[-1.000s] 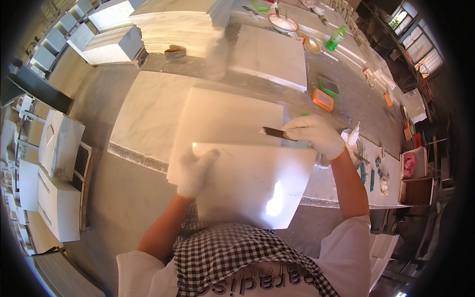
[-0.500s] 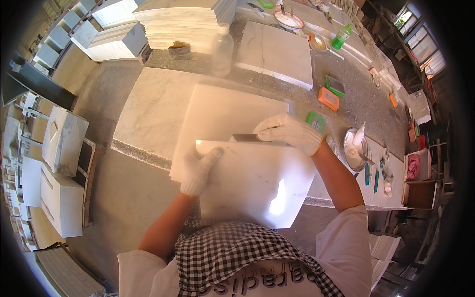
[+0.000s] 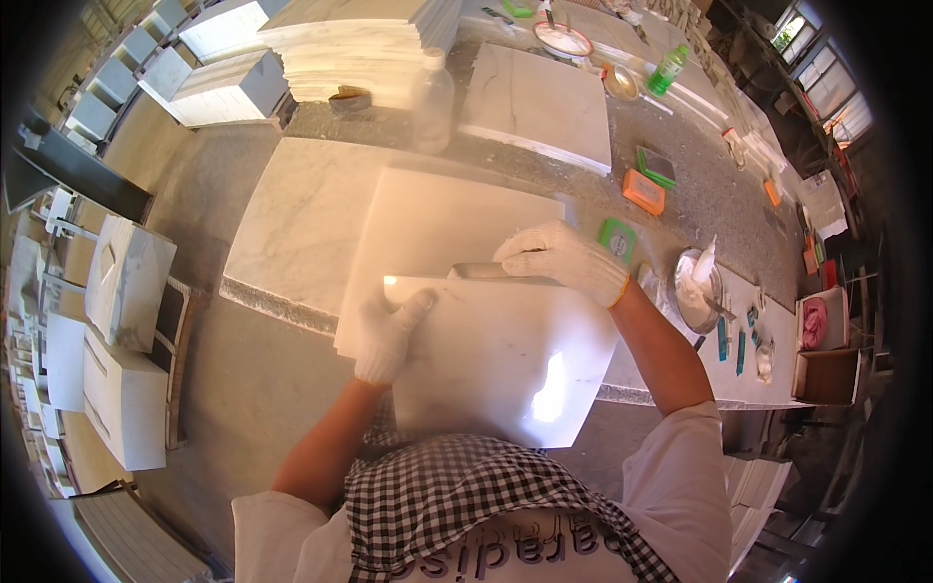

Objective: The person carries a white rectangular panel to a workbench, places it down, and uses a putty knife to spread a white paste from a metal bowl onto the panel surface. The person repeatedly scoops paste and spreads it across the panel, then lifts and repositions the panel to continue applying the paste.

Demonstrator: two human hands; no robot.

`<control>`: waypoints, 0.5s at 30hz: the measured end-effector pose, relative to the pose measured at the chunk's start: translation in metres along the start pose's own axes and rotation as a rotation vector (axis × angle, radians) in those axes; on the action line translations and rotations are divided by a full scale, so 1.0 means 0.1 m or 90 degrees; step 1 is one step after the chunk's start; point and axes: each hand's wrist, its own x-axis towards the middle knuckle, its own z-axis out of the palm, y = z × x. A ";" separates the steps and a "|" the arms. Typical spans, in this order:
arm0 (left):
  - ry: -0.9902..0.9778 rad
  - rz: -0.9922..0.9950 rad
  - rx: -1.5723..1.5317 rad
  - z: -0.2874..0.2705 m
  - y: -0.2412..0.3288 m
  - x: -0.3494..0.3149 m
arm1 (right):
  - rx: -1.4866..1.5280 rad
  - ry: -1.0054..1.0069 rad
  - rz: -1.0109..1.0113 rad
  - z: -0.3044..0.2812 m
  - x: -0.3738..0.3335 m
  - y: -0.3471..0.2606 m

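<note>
A polished white marble tile (image 3: 476, 360) is tilted up against my checked apron, its face catching a bright reflection. My left hand (image 3: 391, 330), in a white knit glove, grips its left edge, thumb on the face and fingers hidden behind. At the tile's top edge my gloved right hand (image 3: 566, 260) pinches a thin, flat, greyish strip (image 3: 484, 271); whether it is a blade or an abrasive sheet I cannot tell. Beyond both hands lies a stack of pale tiles (image 3: 457, 209), resting on a larger marble slab (image 3: 301, 214).
To the right stand a bowl of white paste (image 3: 696, 290), green (image 3: 617, 239) and orange (image 3: 643, 191) blocks, and a green bottle (image 3: 668, 70). A clear bottle (image 3: 432, 102) stands near a tall tile stack (image 3: 360, 49). Stone blocks (image 3: 126, 389) fill the left side.
My right hand and the strip have shifted very slightly left along the tile's top edge, and the strip looks paler. My left hand and the tile stay in place.
</note>
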 end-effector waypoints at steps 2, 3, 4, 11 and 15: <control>-0.001 -0.001 0.006 0.01 0.03 -0.01 | -0.004 0.005 -0.009 -0.01 -0.01 0.00; 0.000 0.003 0.011 0.01 0.05 -0.02 | -0.004 0.002 -0.014 -0.01 -0.01 0.00; 0.000 0.014 0.012 0.02 0.06 -0.03 | -0.003 0.000 -0.020 -0.01 -0.01 0.00; 0.008 0.011 0.028 0.01 0.04 -0.01 | -0.004 0.010 -0.028 0.00 -0.01 0.01; 0.012 0.004 0.016 0.01 0.02 -0.01 | -0.015 0.021 -0.026 -0.01 -0.03 -0.02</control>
